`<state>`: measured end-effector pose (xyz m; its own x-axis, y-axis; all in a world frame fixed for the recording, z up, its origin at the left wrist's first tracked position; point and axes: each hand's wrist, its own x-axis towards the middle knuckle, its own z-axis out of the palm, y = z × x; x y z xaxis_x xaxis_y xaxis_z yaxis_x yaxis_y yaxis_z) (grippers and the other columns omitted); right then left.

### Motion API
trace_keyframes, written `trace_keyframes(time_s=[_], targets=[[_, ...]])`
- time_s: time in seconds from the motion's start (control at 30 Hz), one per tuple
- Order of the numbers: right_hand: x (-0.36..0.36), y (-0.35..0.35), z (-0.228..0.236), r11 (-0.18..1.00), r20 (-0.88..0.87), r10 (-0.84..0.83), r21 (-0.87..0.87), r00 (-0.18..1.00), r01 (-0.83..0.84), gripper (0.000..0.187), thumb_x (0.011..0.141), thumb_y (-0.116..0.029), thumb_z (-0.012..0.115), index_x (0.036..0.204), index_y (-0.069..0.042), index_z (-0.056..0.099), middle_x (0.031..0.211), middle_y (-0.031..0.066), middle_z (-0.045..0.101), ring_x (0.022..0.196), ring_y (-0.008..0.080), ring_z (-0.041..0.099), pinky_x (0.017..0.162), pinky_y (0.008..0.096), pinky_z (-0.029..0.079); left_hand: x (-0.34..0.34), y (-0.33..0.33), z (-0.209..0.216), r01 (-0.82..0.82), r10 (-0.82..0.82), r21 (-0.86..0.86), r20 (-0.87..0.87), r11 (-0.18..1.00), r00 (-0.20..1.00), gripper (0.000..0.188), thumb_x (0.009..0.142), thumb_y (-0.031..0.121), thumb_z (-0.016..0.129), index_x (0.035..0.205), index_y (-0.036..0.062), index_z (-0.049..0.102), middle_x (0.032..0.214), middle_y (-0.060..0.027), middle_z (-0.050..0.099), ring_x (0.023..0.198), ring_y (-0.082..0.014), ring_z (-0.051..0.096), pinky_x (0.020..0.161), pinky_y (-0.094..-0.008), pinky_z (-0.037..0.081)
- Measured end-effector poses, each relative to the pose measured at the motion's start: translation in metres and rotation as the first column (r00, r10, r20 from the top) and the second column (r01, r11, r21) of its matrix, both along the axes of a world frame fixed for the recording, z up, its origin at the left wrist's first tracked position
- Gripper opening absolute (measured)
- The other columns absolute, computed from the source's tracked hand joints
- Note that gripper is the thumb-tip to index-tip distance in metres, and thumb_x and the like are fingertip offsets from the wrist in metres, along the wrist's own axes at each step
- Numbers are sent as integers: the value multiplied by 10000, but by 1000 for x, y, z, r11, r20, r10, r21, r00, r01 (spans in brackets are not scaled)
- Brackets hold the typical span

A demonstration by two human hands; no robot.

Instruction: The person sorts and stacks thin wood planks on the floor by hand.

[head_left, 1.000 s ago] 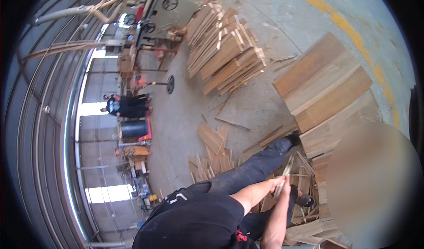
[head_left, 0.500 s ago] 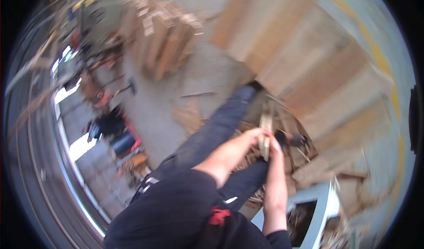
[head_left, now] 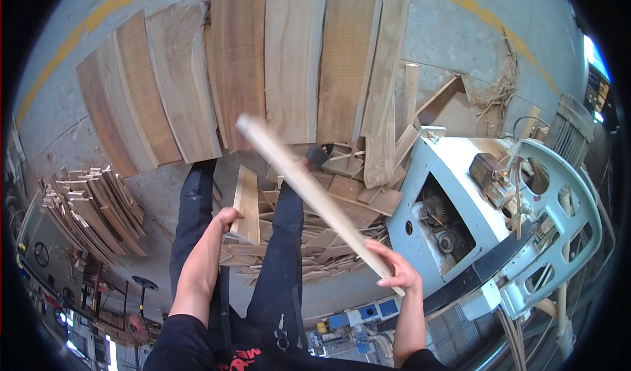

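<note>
My left hand is closed around the edge of a short, pale wooden board, held upright in front of my legs. In my right hand is the near end of a long wooden strip, gripped between thumb and fingers. That strip slants up to the far left, and its far end is blurred by motion. Beneath both pieces lies a heap of wood offcuts, partly hidden by my legs.
Wide wooden planks lie side by side on the floor ahead. A large pale blue machine with an open side and a spoked wheel stands at the right. Several stacked boards are at the left.
My view has swung round. My hands, close together on narrow wood before, are now apart, the left on the short board and the right on the long strip.
</note>
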<state>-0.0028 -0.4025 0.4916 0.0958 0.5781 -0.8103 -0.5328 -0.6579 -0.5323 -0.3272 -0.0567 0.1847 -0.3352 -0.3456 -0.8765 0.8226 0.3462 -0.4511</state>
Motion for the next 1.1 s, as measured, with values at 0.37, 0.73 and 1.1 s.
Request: trace_keyframes(time_s=[0.37, 0.73, 1.1], targets=[[61, 65, -296, 914, 872, 200, -330, 447, 235, 904, 667, -206, 832, 1446, -305, 382, 1474, 266, 249, 1293, 444, 359, 1073, 489, 351, 78, 5, 79, 431, -352, -105, 422, 896, 836, 473, 901, 146, 659, 1309, -5, 471, 1160, -99, 624, 1083, -182, 581, 957, -318, 444], [25, 29, -230, 808, 946, -136, -66, 294, 586, 499, 851, -220, 689, 1300, -61, 541, 1311, 154, 547, 1254, 328, 479, 1060, 423, 367, 156, 99, 213, 332, -58, -518, 475, 788, 878, 587, 877, 84, 691, 1383, 17, 403, 1269, -53, 541, 1203, -110, 459, 1025, -297, 374], [96, 22, -260, 531, 926, -347, 61, 151, 845, 474, 917, -344, 629, 1175, 49, 568, 1013, 222, 678, 942, 333, 666, 814, 400, 507, 298, -205, 48, -188, 62, 35, 872, 981, 485, 494, 892, 96, 663, 1330, 5, 453, 1241, -90, 586, 1136, -159, 538, 976, -297, 422]])
